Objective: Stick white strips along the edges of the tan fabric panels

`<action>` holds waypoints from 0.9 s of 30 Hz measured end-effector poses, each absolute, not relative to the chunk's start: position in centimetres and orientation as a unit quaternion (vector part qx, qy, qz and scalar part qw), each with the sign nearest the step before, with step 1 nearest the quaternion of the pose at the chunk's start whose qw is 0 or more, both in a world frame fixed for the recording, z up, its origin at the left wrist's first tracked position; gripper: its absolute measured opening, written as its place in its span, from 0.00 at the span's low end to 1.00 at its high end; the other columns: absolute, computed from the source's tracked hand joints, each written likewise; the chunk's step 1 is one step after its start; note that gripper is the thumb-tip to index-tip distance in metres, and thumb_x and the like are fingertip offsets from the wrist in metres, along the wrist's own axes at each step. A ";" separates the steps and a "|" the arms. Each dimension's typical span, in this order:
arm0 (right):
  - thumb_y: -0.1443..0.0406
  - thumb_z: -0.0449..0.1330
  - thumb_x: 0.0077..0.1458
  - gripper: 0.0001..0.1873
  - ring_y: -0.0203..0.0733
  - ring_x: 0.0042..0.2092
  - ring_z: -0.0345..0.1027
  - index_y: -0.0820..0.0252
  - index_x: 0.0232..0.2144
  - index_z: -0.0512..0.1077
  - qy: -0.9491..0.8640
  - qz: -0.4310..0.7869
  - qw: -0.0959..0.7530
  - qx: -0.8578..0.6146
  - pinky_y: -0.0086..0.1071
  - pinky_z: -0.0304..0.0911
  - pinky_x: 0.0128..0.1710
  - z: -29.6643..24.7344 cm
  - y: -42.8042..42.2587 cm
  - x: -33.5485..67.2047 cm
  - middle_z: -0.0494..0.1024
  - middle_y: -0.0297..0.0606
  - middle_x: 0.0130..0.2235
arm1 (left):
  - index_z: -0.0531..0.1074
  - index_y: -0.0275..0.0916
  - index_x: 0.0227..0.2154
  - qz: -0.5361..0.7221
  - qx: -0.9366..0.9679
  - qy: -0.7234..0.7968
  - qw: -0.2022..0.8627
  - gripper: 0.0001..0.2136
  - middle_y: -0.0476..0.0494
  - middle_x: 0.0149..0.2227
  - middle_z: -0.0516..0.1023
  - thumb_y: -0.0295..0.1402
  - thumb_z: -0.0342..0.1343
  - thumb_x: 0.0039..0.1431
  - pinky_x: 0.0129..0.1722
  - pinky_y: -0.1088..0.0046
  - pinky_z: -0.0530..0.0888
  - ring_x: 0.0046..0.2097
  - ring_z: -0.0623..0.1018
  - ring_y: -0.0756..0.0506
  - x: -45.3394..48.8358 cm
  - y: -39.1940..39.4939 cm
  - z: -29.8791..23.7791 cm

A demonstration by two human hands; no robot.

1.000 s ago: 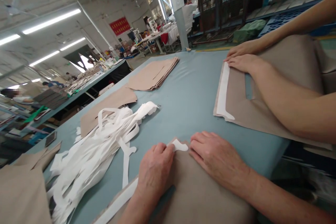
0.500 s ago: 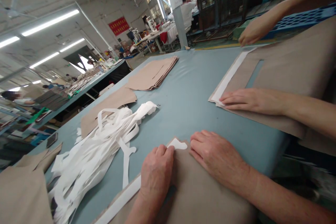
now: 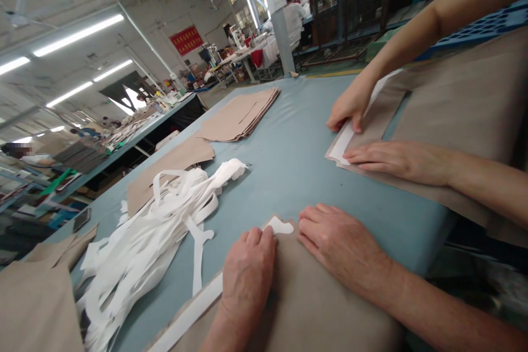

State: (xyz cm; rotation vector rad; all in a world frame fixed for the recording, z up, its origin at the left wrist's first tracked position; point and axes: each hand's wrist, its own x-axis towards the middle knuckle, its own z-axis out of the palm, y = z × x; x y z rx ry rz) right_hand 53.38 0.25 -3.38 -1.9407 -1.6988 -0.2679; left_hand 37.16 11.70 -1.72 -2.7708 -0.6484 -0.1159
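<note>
Head view. The person's left hand lies across a white strip near its curved end, fingers bent and close together; the underside of the hand is hidden, so whether it pinches or merely presses cannot be told. The right hand rests with bent fingers on the corner of a brown cloth, just beside the strip's end; whether its fingertips grip the cloth cannot be told either. The cloth lies at the near edge of the blue table, and the strip runs along the cloth's left margin, passing under the left hand.

The step in hand appears to be setting the strip along this margin. The next move would call for light, even pressure, with the curved end kept flat and in line with the corner.

Left of the hands lies a heap of white strips; beyond it, a stack of brown pieces. At right, a co-worker's two hands touch a second cloth bearing a similar strip.
</note>
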 end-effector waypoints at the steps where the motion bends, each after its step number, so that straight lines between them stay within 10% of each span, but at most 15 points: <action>1: 0.71 0.64 0.55 0.08 0.43 0.35 0.63 0.57 0.27 0.70 -0.631 -0.102 0.270 -0.720 0.37 0.55 0.37 -3.4 0.3 53.4 0.73 0.34 0.32 | 0.73 0.43 0.44 -0.044 -0.965 -0.214 0.146 0.07 0.48 0.34 0.74 0.29 0.52 0.67 0.33 0.70 0.69 0.35 0.73 0.46 37.2 11.7 -1.7; 9: 0.71 0.67 0.52 0.08 0.43 0.36 0.65 0.57 0.28 0.71 -0.632 -0.096 0.265 -0.722 0.37 0.56 0.38 -3.5 0.2 53.4 0.74 0.34 0.33 | 0.70 0.47 0.53 -0.033 -0.965 -0.221 0.139 0.14 0.47 0.36 0.74 0.31 0.53 0.66 0.32 0.70 0.69 0.36 0.73 0.45 36.5 11.7 -2.1; 27: 0.71 0.61 0.58 0.05 0.42 0.34 0.66 0.57 0.35 0.70 -0.650 -0.123 0.224 -0.716 0.36 0.52 0.35 -2.5 0.9 54.0 0.74 0.34 0.32 | 0.74 0.42 0.40 -0.128 -0.967 -0.201 0.092 0.04 0.49 0.35 0.76 0.29 0.55 0.65 0.37 0.70 0.71 0.36 0.75 0.46 37.2 12.3 -2.1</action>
